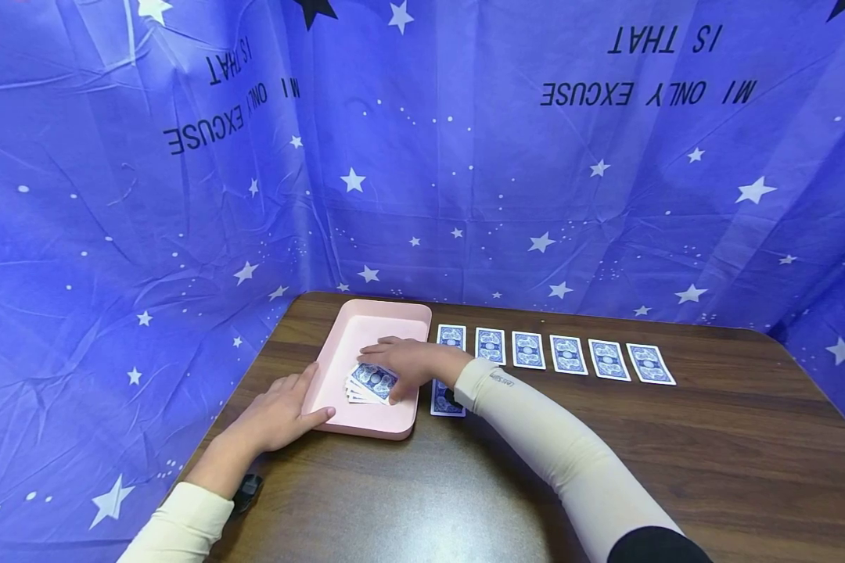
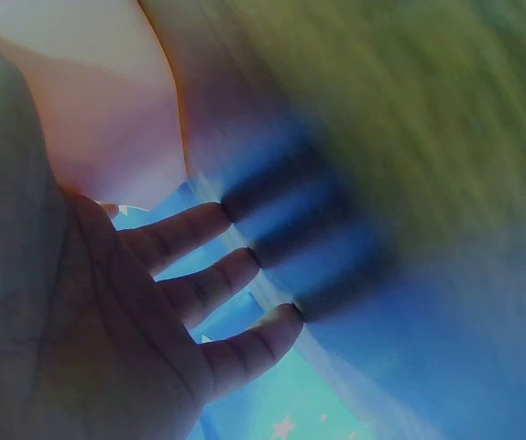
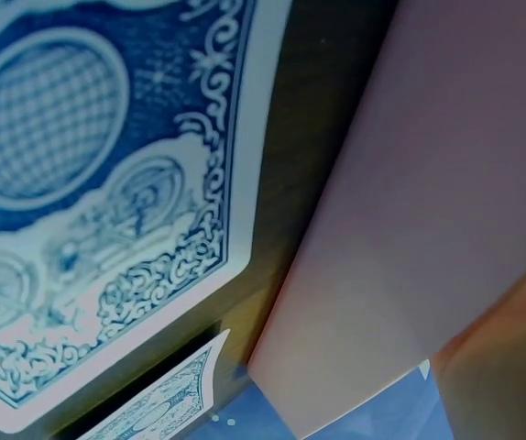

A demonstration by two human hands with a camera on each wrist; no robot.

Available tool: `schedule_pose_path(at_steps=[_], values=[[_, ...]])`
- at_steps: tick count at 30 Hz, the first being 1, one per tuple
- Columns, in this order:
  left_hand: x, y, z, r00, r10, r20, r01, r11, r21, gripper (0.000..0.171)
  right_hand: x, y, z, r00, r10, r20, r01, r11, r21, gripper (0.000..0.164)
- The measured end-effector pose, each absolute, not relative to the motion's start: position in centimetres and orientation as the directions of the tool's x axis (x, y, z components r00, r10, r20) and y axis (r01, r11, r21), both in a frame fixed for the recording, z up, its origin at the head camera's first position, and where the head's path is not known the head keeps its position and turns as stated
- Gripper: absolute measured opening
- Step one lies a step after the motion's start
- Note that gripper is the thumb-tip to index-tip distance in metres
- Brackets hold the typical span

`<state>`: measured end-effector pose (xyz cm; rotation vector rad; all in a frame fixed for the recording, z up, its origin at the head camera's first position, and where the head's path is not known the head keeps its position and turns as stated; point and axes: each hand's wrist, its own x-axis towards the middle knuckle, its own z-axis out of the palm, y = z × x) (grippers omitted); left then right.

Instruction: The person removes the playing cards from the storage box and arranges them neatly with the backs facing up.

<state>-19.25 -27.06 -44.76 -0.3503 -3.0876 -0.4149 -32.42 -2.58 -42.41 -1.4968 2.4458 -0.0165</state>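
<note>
Rests straight-fingered left hand [image 1: 278, 413] on one pink tray [image 1: 369, 328], lower centre; spreads right hand [image 1: 417, 365] over one card pile [image 1: 375, 381] inside, can't tell grip. Shows seven loose cards [image 1: 528, 350] centre-right.

The table [image 1: 433, 520] is whitened by glare at the head view's lower centre. Wrist views are dimly lit.

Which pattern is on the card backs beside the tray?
Card backs: blue and white scrollwork with a checked disc, clearest in right wrist view.
</note>
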Motion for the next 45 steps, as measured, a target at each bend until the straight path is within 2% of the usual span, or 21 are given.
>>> schedule_pose_path(at_steps=[10,31,45], values=[[-19.19,-27.08,-44.68,-0.975,0.220,0.036,0.222,0.939,0.263,0.096,-32.64,-2.59,-42.52,-0.409,-0.891,-0.198,-0.891,0.437,-0.122,0.092],[-19.25,-27.15,-44.80,-0.975,0.219,0.032,0.219,0.940,0.263,0.096,-32.85,-2.09,-42.80,-0.442,-0.883,-0.158,-0.892,0.452,-0.031,0.088],[-19.26,-27.14,-44.84,-0.973,0.224,0.049,0.228,0.940,0.255,0.095,-32.81,-2.34,-42.71,-0.459,-0.865,-0.201,-0.882,0.470,-0.008,0.087]])
